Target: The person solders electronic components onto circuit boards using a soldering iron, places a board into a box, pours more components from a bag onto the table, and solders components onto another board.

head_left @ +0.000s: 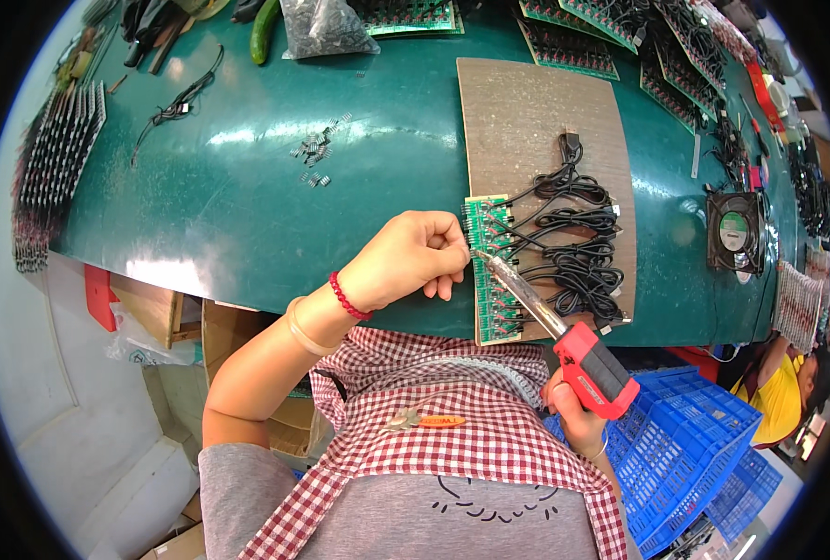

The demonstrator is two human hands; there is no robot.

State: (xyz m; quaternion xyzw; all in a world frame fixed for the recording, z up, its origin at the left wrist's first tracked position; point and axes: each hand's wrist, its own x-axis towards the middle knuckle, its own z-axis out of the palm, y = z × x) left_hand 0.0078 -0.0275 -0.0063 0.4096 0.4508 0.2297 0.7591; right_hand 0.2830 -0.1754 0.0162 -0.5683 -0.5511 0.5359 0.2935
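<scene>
My right hand [578, 420] is wrapped round the lower end of a red-and-black soldering iron [594, 370]. Its metal barrel slants up and left, and the tip meets or hovers just over a green circuit board panel [497, 308]; contact is hard to judge. At the panel's left edge, close to that tip, my left hand [422, 250] is closed in a pinch. Whatever is between its fingertips is too small or hidden to name. Bundled black cables [573, 252] with plugs run from the panel's right side across a brown board [545, 121] under the panel.
Small pin-like parts [316, 149] lie loose on the green table [247, 205]. A grey bag [326, 28] and a cucumber [264, 33] are at the back. Stacked circuit boards [55, 173] stand far left. A fan [735, 231] sits right; blue crates [676, 448] and another person [781, 397] are beyond.
</scene>
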